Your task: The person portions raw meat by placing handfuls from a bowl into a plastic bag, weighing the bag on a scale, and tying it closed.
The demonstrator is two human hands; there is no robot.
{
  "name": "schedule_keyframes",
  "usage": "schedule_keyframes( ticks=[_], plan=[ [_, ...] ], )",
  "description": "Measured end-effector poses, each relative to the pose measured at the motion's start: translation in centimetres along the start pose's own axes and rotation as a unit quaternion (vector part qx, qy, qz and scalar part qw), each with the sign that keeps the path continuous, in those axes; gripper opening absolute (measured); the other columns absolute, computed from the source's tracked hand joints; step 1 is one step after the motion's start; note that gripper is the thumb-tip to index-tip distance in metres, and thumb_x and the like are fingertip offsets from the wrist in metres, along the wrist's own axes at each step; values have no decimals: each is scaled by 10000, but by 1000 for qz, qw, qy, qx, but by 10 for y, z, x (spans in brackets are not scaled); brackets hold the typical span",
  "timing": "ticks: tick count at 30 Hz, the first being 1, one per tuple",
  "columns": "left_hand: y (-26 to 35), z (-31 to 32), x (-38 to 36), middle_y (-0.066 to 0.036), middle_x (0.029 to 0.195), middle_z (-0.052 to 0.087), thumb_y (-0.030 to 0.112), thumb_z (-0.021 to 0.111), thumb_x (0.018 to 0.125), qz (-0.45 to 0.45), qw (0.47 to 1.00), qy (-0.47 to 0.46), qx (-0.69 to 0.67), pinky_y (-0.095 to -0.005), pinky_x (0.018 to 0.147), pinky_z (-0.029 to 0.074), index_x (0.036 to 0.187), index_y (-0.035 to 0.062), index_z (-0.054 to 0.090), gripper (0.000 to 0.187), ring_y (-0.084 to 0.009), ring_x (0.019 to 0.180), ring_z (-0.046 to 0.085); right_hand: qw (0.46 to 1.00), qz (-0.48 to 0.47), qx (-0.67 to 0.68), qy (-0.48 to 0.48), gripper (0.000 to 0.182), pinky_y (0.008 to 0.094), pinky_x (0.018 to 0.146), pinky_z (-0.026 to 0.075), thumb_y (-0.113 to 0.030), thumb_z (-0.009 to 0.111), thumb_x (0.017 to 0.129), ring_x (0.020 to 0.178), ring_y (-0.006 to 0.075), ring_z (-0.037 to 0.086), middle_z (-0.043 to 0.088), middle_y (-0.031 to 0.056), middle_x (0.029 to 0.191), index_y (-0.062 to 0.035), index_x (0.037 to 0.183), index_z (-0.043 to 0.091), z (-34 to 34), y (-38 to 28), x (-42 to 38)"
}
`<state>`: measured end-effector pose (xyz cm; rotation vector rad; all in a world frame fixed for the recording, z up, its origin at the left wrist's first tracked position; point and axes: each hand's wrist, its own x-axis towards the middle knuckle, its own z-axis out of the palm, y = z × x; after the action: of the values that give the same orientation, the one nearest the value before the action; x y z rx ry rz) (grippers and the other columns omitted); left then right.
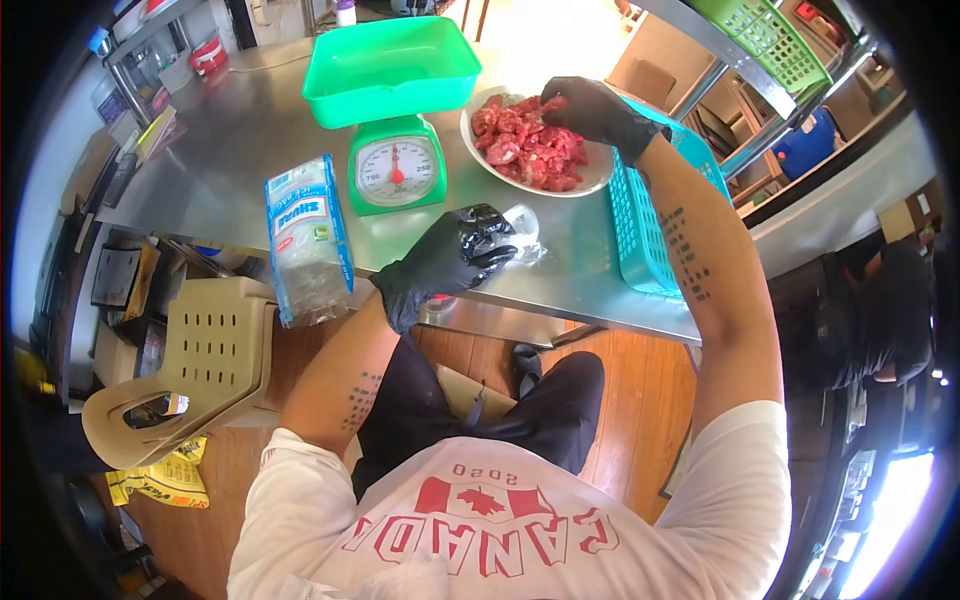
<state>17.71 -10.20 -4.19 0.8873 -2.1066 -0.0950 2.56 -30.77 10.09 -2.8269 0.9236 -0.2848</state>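
Note:
My left hand (455,248), in a black glove, is closed around a clear plastic bag (522,236) just above the table's front edge. The bag's mouth faces away from me and to the right. Also black-gloved, my right hand (600,115) reaches into a white bowl (597,176) from the right. Its bent fingers grip at the chunks of raw meat (525,145) heaped there; the fingertips are partly hidden. Left of the bowl stands a green kitchen scale (398,170) with a bare green pan (392,75) on top and its needle pointing up.
A blue-edged pack of ice bags (307,235) lies at the front edge, left of the scale. The teal basket (640,235) stands right of the bowl, beneath my right forearm. A metal shelf post (755,135) rises beyond it. A beige plastic chair (205,365) is at lower left.

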Motion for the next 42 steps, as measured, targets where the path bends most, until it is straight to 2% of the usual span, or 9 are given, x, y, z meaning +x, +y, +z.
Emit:
schedule_keyframes(
  ticks=[7, 11, 14, 20, 24, 26, 36, 38, 42],
  plan=[
    [7, -2, 3, -105, 976, 638, 70, 681, 749, -140, 976, 16, -167, -372, 837, 474, 972, 29, 639, 231, -271, 916, 583, 987, -57, 62, 139, 364, 366, 788, 484, -335, 608, 772, 864, 313, 613, 649, 146, 934, -37, 978, 634, 3, 10, 5],
    [8, -5, 3, -104, 981, 631, 58, 677, 755, -63, 993, 18, -93, -372, 835, 473, 986, 15, 631, 239, -270, 915, 581, 984, -31, 86, 156, 381, 343, 781, 488, -337, 626, 769, 852, 287, 624, 653, 143, 934, -29, 993, 630, 12, 17, 1],
    [25, -12, 11, -108, 989, 625, 33, 661, 766, -273, 914, 18, -299, -376, 828, 477, 1005, 7, 625, 243, -270, 925, 579, 949, 1, 291, 118, 372, 309, 772, 489, -316, 657, 761, 836, 237, 634, 662, 125, 910, -23, 990, 630, 14, 24, -1],
    [4, -7, 7, -145, 1019, 609, 64, 699, 751, -10, 997, 54, -52, -377, 821, 478, 1013, 25, 622, 275, -303, 926, 574, 913, -48, 377, 148, 236, 271, 797, 473, -156, 613, 832, 826, 152, 617, 670, 88, 897, 11, 998, 602, 2, 18, -8],
    [13, -8, 8, -138, 1025, 611, 49, 691, 753, -117, 982, 40, -142, -372, 834, 478, 1008, 23, 622, 265, -291, 941, 576, 926, -64, 314, 198, 216, 288, 812, 472, -122, 603, 849, 837, 168, 615, 666, 86, 909, 18, 1013, 588, -1, 12, -14],
    [19, -9, 8, -134, 1039, 612, 33, 682, 753, -245, 910, 58, -329, -365, 845, 479, 999, 19, 623, 253, -277, 949, 578, 837, -88, 516, 160, 195, 308, 803, 480, -85, 598, 855, 837, 190, 612, 660, 100, 912, 9, 1025, 588, 7, 21, -13],
    [11, -10, 9, -97, 1038, 636, 18, 668, 751, -42, 995, 23, -84, -360, 880, 461, 981, 28, 640, 233, -256, 995, 573, 802, 14, 581, 135, 277, 301, 753, 495, -52, 591, 835, 850, 191, 620, 647, 103, 996, -7, 1108, 570, 11, 12, -36],
    [13, -11, 10, -105, 1034, 634, 18, 665, 747, -93, 985, 16, -144, -364, 895, 448, 972, 28, 642, 227, -268, 986, 570, 859, -149, 477, 115, 670, 324, 860, 488, -482, 693, 760, 995, 174, 601, 620, 55, 1098, -73, 1248, 485, 7, 9, -44],
    [7, -10, 7, -97, 1053, 629, 8, 668, 748, -68, 992, 14, -104, -344, 906, 439, 968, 24, 638, 223, -239, 992, 576, 841, -57, 537, 37, 832, 304, 868, 484, -561, 738, 674, 1029, 158, 580, 592, 47, 1137, -47, 1269, 464, -5, -26, -66]
  ],
)
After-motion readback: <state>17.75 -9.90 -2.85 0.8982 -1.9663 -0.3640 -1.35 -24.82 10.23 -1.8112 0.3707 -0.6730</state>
